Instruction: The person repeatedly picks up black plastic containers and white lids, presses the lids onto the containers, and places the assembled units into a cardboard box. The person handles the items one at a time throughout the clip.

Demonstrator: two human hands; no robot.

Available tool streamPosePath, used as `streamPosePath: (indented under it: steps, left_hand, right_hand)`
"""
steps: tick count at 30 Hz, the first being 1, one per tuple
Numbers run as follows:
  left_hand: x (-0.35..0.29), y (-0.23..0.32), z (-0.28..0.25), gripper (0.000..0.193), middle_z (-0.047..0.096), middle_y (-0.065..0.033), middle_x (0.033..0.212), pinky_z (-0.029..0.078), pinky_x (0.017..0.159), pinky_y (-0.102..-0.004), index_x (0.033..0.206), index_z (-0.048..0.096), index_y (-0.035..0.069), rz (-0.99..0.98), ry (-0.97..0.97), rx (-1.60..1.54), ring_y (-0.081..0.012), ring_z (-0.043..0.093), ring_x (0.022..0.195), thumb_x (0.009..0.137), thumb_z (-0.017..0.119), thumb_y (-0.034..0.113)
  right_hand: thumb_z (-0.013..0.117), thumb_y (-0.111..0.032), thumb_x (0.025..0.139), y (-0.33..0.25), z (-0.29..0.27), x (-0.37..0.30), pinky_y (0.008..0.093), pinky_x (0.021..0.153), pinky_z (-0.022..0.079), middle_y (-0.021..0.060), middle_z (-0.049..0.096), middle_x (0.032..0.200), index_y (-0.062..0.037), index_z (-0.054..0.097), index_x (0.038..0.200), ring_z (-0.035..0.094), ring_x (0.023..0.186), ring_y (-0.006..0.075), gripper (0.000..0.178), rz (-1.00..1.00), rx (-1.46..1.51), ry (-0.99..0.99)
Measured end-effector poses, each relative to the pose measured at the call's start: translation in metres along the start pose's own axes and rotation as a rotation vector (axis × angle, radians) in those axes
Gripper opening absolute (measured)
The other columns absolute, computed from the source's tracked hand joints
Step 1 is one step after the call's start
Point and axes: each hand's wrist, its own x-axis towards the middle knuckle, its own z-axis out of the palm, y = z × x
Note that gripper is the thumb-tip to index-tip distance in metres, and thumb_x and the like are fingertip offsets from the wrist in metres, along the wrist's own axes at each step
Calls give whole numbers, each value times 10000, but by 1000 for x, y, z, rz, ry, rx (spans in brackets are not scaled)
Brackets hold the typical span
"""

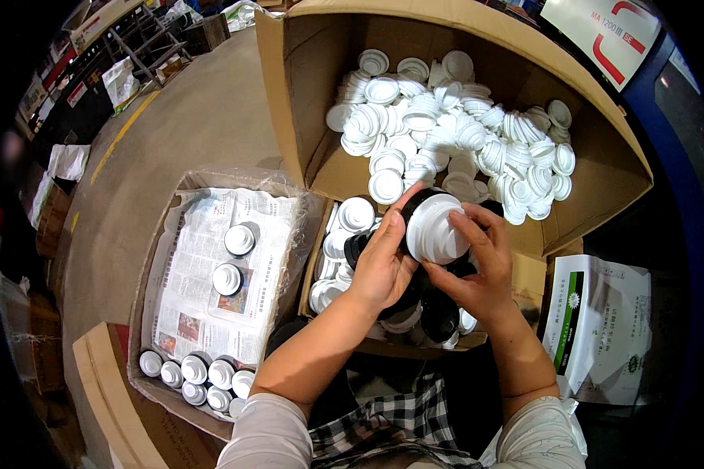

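In front of me my left hand [385, 262] is wrapped round a black round part [411, 205] whose top faces me. A white stepped plastic lid [434, 227] sits against that top. The fingers and thumb of my right hand [483, 270] grip the lid's right side; whether it is fully seated cannot be seen. Just beneath both hands, a smaller carton [383, 344] holds white lids [357, 214] and black round parts [440, 313] mixed together. Behind it, a large open carton [305, 86] contains a heap of loose white lids [422, 113].
To the left stands a box lined with newspaper [203, 234]. Two lidded pieces [228, 279] stand mid-box, and several more [194, 369] line its near end. A white printed bag [602, 328] lies at right, near a blue machine [680, 133]. Carton flaps [117, 391] stick out lower left.
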Motion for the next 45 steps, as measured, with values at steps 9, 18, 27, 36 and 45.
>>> streamPosePath:
  steps: [9, 18, 27, 36, 45]
  left_hand:
    - [-4, 0, 3, 600, 439, -97, 1263, 369, 956, -312, 1376, 243, 50, 7, 14, 42, -187, 456, 1130, 903, 513, 303]
    - [-3, -30, -17, 590, 495, -87, 1142, 370, 918, -310, 1231, 398, 27, 227, 52, 791, -179, 478, 1049, 751, 711, 170]
    - [-6, -49, -13, 591, 484, -98, 1078, 387, 879, -292, 1242, 410, 17, 262, 81, 863, -190, 481, 1012, 731, 701, 74]
    - [2, -21, -6, 480, 427, -88, 1287, 416, 945, -366, 1361, 280, 130, -33, 184, 155, -212, 471, 1139, 953, 327, 378]
    - [2, -8, -4, 490, 497, -113, 1213, 452, 886, -353, 1312, 343, 78, 48, 280, 166, -226, 519, 1082, 953, 300, 410]
  right_hand:
    - [803, -140, 538, -1, 3, -2, 362, 769, 457, 141, 499, 1121, -84, 558, 1128, 508, 974, 297, 642, -24, -4, 16]
    - [561, -489, 812, 28, 28, -13, 292, 849, 411, 99, 515, 1130, -24, 458, 1218, 513, 1010, 191, 625, 593, 908, 103]
    - [364, -397, 946, 39, 27, -16, 209, 642, 375, -3, 513, 756, -12, 527, 954, 459, 684, 68, 418, 593, 693, 82]
    - [808, -263, 592, 24, 10, -1, 397, 1013, 291, 178, 346, 1343, -78, 397, 1278, 335, 1253, 339, 820, 54, 318, -248]
    - [821, -178, 556, 23, 31, -13, 410, 907, 424, 221, 431, 1278, -83, 468, 1211, 478, 1135, 362, 750, -190, 95, 52]
